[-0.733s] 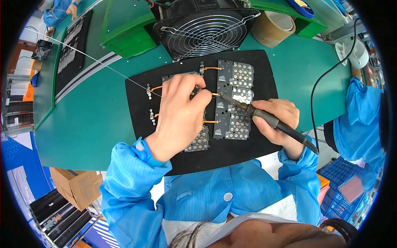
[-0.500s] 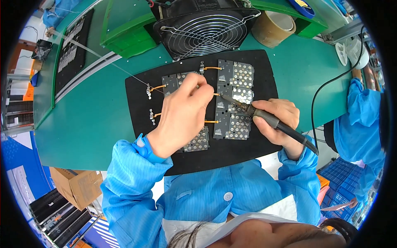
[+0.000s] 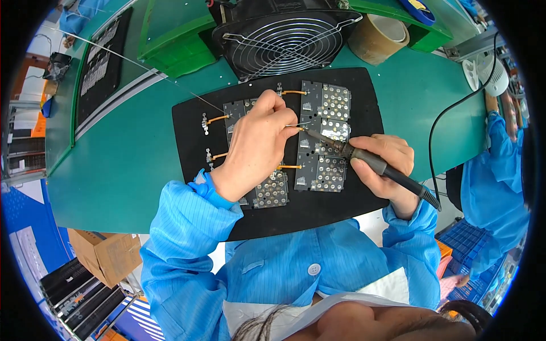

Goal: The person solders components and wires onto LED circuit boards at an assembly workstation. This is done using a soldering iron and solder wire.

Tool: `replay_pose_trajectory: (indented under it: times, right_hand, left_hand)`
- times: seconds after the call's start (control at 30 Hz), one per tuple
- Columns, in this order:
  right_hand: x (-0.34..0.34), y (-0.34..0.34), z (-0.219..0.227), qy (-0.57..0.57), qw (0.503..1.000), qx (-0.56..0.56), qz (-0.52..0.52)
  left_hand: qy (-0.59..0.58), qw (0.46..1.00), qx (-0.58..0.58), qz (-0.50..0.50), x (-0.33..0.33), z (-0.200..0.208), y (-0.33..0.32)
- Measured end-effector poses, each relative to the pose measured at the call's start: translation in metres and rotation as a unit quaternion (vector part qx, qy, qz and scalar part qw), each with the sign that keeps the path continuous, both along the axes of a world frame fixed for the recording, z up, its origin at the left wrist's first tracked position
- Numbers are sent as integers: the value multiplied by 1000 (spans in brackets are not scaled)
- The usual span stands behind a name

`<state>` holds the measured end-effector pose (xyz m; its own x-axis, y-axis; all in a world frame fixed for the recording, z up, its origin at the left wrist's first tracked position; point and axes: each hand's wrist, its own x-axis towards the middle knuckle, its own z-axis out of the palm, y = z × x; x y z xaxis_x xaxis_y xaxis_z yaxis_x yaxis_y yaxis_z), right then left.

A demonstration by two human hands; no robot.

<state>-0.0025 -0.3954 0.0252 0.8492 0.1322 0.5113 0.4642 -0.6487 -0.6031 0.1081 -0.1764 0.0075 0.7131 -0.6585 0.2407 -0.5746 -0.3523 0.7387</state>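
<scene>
My right hand [image 3: 385, 165] grips a soldering iron [image 3: 381, 163], its tip angled left onto a dark circuit board panel [image 3: 309, 105] with rows of round silver pads. Thin solder wire [image 3: 165, 75] runs from the upper left into the pinched fingers of my left hand [image 3: 259, 142]. Its end pokes out over the panel close to the iron's tip. A short orange cable [image 3: 289, 167] joins the panel lower down. Beneath my left hand lies a second board panel [image 3: 272, 192], partly covered, with an orange cable and metal connector [image 3: 206, 124] sticking out leftward.
Both panels rest on a black mat [image 3: 364, 105] on the green table [image 3: 114, 176]. Behind stands a black fan with a wire guard [image 3: 290, 48], between a green bin [image 3: 176, 54] and a tape roll [image 3: 375, 40]. The iron's black cord [image 3: 441, 122] curves at right, near another person's blue sleeve [image 3: 492, 176].
My left hand has shifted slightly right and up, and the solder wire's end now shows beyond its fingers above the panel. The iron has barely moved.
</scene>
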Motion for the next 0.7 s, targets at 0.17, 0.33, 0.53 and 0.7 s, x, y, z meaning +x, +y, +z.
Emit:
replay_pose_trajectory:
  times: [0.17,0.33,0.53,0.7]
  right_hand:
    - [0,-1,-1,8,1000,11,-1]
    - [1,0,-4,3,1000,29,-9]
    - [-2,0,-2,24,999,23,-7]
    - [-1,-2,-1,25,999,32,7]
  left_hand:
    - [5,1000,-17,5,0,0,1]
    - [1,1000,-23,2,0,-1,1]
    - [-3,1000,-26,1,0,0,2]
    - [0,1000,-31,3,0,0,2]
